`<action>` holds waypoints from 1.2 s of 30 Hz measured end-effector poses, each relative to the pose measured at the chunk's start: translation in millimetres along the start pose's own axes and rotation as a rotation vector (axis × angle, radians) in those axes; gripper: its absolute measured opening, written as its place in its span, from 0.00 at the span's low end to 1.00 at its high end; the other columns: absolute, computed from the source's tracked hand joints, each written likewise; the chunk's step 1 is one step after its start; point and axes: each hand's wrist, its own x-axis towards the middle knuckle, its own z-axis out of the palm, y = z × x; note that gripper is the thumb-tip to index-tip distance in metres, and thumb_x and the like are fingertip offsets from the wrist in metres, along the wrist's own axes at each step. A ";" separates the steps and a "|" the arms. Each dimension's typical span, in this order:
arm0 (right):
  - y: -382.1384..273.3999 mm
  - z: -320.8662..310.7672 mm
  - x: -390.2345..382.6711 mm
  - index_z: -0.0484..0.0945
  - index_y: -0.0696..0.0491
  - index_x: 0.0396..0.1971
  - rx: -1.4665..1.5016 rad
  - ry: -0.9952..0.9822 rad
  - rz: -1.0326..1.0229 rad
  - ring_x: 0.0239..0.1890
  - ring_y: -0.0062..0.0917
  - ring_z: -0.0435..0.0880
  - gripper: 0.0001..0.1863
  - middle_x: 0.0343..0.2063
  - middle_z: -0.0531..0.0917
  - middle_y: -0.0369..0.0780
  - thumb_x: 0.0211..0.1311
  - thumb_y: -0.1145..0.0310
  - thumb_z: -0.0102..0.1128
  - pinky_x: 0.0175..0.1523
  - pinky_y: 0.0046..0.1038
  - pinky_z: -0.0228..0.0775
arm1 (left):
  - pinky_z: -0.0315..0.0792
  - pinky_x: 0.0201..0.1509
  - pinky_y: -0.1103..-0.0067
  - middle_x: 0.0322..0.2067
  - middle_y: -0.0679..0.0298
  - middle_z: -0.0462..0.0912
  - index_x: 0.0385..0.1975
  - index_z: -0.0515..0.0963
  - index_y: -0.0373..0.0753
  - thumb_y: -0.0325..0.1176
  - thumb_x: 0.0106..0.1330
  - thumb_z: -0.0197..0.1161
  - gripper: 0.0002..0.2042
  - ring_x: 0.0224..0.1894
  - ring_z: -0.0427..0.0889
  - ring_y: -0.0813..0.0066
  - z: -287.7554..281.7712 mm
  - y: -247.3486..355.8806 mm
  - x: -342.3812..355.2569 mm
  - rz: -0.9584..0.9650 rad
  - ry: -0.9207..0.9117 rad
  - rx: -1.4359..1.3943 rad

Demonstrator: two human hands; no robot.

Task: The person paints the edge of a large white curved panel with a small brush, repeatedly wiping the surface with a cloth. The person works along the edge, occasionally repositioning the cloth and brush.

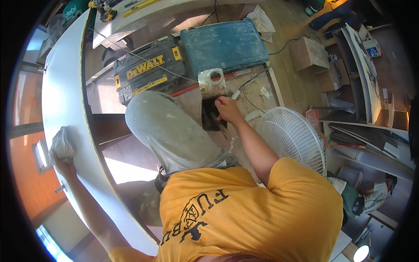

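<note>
At the far left, my left hand (65, 168) is closed on a crumpled grey cloth (63, 143) and presses it against a long white panel (72, 96) with small metal hinges on its edge. My right hand (228, 109) is closed, with its fingers curled, in front of my knee. It hangs over a dark opening or container (209, 114), and whatever it grips is hidden or too small to name. Just beyond it stands a worn metal can (212, 89) with a round ring on top.
A black and yellow tool case (149, 65) and a dusty teal case (224, 46) lie ahead. A white fan (294, 137) stands close to my right arm. Cables cross the floor. Shelving with boards (360, 74) fills the right, with a drill (104, 11) at the far left.
</note>
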 end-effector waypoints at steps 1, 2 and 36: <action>2.4 2.3 0.6 0.80 0.64 0.31 0.015 0.013 -0.013 0.17 0.35 0.87 0.15 0.20 0.82 0.44 0.68 0.66 0.55 0.28 0.34 0.79 | 0.77 0.64 0.62 0.61 0.54 0.76 0.64 0.72 0.37 0.47 0.73 0.64 0.27 0.63 0.77 0.57 -0.1 -1.0 1.0 0.004 -0.010 0.000; 1.6 3.3 3.8 0.80 0.64 0.31 0.010 -0.005 0.006 0.17 0.35 0.87 0.15 0.20 0.82 0.45 0.68 0.66 0.56 0.27 0.34 0.78 | 0.77 0.64 0.62 0.61 0.54 0.76 0.64 0.72 0.37 0.47 0.73 0.64 0.27 0.63 0.77 0.57 -1.1 -2.1 3.1 0.011 -0.015 -0.003; -17.5 -1.4 15.1 0.84 0.62 0.42 -0.225 -0.255 -0.063 0.20 0.32 0.88 0.16 0.24 0.84 0.45 0.69 0.64 0.56 0.25 0.33 0.79 | 0.80 0.59 0.62 0.58 0.54 0.78 0.64 0.71 0.34 0.48 0.73 0.65 0.28 0.59 0.80 0.58 -28.1 -20.7 28.0 0.112 -0.133 -0.072</action>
